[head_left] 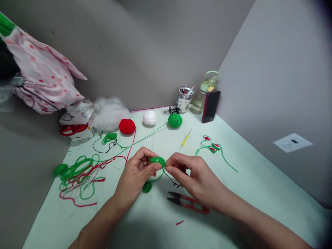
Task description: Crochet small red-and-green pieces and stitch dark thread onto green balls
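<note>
While the left hand (136, 176) holds a green knitted piece (157, 160) above the bench (153, 228), its grip pinching it between thumb and fingers, the right hand (194, 173) meets the piece's right edge with thumb and forefinger pressed together; what lies between those tips is too small to tell. A dark thread (169, 178) hangs just below them. A small round green thing (147, 187) rests below the left thumb. Red-handled snips (190, 203) lie below the right hand, a short red scrap (180, 222) nearer the person. Beyond the hands are a yellow-handled hook (185, 140), a red yarn ball (127, 126), a white yarn ball (149, 118) and a green yarn ball (175, 120).
</note>
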Tool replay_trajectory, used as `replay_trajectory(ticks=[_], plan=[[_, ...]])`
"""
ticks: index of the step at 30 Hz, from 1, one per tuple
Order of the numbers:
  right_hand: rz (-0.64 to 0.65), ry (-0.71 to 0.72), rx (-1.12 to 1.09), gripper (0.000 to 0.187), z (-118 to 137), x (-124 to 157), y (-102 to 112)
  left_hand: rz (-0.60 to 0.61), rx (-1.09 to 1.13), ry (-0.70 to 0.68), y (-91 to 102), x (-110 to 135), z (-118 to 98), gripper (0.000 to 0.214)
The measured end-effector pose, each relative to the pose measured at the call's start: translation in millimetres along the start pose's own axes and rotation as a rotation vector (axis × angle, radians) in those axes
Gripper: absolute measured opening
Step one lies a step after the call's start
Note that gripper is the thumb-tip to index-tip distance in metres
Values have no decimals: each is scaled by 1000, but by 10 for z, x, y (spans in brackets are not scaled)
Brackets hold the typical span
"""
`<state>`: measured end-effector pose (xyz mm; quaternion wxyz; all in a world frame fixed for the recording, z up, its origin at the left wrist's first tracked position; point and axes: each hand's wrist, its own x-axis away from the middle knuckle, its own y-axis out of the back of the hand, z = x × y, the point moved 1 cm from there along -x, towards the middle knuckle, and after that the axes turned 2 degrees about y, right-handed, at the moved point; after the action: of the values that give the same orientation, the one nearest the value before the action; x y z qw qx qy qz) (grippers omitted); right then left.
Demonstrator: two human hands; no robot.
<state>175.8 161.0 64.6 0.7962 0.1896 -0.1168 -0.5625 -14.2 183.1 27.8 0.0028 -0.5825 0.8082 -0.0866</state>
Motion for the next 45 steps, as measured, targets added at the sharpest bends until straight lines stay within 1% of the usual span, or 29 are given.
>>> replay_trajectory(ticks=[3,5,7,8,10,11,12,13,15,17,18,19,20,22,23,24,25,26,27,29,31,34,37,39,42,45], plan=[[29,-59,-229,20,-3,-38,18,9,7,-74,60,23,-110,29],[44,-69,-363,20,-27,-65,43,63,-20,-47,119,37,-166,25],[57,-65,-482,21,-76,-90,61,127,-118,5,174,45,-197,16],[62,-65,-533,22,-107,-100,65,138,-177,9,196,46,-208,20],[61,-68,-598,23,-165,-114,64,88,-246,-45,224,43,-229,28],[54,-66,-610,23,-186,-118,59,39,-226,-87,228,43,-241,29],[46,-64,-614,23,-199,-118,52,-9,-161,-116,225,46,-255,30],[35,-60,-614,23,-205,-118,43,-54,-50,-134,217,52,-270,30],[20,-47,-611,23,-199,-114,19,-108,250,-129,187,73,-299,33],[2,-37,-605,24,-183,-110,-8,-102,522,-86,142,98,-319,36],[-9,-31,-598,24,-175,-108,-22,-88,596,-73,118,107,-322,38],[-20,-29,-588,24,-168,-106,-35,-80,614,-65,94,113,-319,38],[-28,-26,-575,24,-163,-104,-49,-85,577,-58,71,114,-307,36],[-45,-18,-541,23,-159,-97,-75,-121,414,-67,31,103,-263,22],[-52,-10,-521,23,-158,-93,-89,-133,333,-68,14,94,-234,24],[-60,-1,-496,22,-159,-87,-102,-124,269,-60,-2,84,-202,34],[-68,11,-468,22,-159,-81,-114,-97,225,-47,-16,76,-172,41],[-79,24,-436,22,-158,-75,-123,-62,199,-39,-27,70,-144,41],[-88,36,-406,22,-156,-69,-129,-32,180,-35,-34,66,-122,35],[-89,48,-358,22,-146,-59,-123,-7,148,-48,-34,64,-97,20],[-59,38,-332,21,-132,-54,-87,-16,136,-69,-21,64,-98,16],[44,-14,-343,21,-114,-64,6,-16,125,-61,0,67,-130,15],[156,-66,-413,23,-108,-86,76,6,126,-42,4,75,-169,18],[169,-102,-483,24,-108,-98,79,19,120,-59,-10,79,-184,20],[137,-141,-587,29,-111,-101,33,16,116,-104,-46,76,-187,21],[148,-144,-619,31,-125,-105,-17,28,124,-113,-71,72,-186,21]])
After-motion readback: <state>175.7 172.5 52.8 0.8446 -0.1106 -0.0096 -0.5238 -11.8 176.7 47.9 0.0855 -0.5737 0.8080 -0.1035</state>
